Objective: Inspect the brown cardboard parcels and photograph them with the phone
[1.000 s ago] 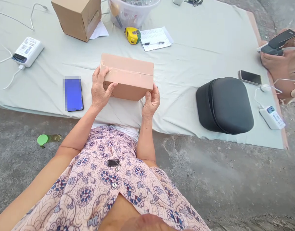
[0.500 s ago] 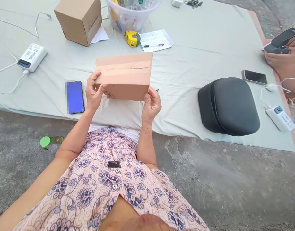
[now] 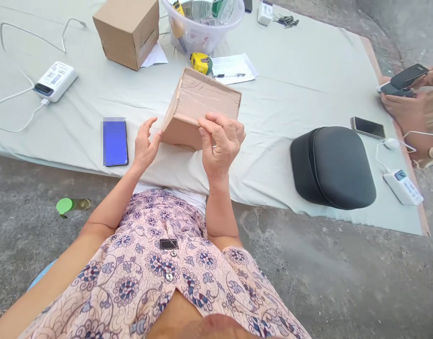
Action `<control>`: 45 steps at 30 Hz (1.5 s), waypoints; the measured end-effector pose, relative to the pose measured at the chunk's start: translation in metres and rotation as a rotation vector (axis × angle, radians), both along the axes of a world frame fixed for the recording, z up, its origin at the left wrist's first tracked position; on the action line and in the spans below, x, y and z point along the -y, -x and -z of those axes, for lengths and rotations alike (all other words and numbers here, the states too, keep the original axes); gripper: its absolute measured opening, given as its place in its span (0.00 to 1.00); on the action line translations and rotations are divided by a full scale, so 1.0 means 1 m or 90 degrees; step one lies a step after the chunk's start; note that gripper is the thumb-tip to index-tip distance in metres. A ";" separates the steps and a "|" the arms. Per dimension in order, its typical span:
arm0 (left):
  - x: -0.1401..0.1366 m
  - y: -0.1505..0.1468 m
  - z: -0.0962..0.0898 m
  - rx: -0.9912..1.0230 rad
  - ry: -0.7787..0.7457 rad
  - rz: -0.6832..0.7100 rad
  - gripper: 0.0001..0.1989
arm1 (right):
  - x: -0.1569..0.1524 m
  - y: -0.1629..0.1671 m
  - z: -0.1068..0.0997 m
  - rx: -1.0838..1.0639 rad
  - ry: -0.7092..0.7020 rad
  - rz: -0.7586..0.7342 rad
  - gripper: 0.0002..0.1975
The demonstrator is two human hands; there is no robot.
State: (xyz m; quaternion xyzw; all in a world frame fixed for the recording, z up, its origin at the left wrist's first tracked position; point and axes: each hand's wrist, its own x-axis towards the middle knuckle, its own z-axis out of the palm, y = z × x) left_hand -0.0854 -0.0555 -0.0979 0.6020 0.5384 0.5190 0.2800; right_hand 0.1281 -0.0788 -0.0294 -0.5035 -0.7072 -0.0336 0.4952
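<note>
In front of me a taped cardboard box [image 3: 205, 96] is tilted on the cloth-covered table, with clear tape wrinkled over its upper face. I cannot tell whether its underside rests on the cloth. My right hand [image 3: 221, 143] pinches the box's near edge between thumb and fingers. At the box's left corner is my left hand [image 3: 145, 146], its fingers apart and the thumb tip at the cardboard. To the left of that hand lies a phone [image 3: 116, 142] with a blue screen. Just behind the box are a yellow tape measure [image 3: 201, 62] and a paper sheet with a pen [image 3: 229, 75].
A second cardboard box [image 3: 127, 33] and a plastic basket [image 3: 202, 33] of items stand at the back. A black case [image 3: 336, 167] is on the right, beside another phone [image 3: 367, 127]. White power banks [image 3: 55, 81] trail cables. Another person's hands [image 3: 410, 101] hold a dark device.
The box has turned, so a different taped face shows on top. My right hand has moved up onto its near edge. The fingers of my left hand have come off its top.
</note>
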 end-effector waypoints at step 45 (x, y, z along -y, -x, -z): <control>-0.014 -0.025 -0.070 -0.063 -0.230 0.005 0.25 | 0.012 -0.002 -0.006 -0.097 -0.026 -0.040 0.09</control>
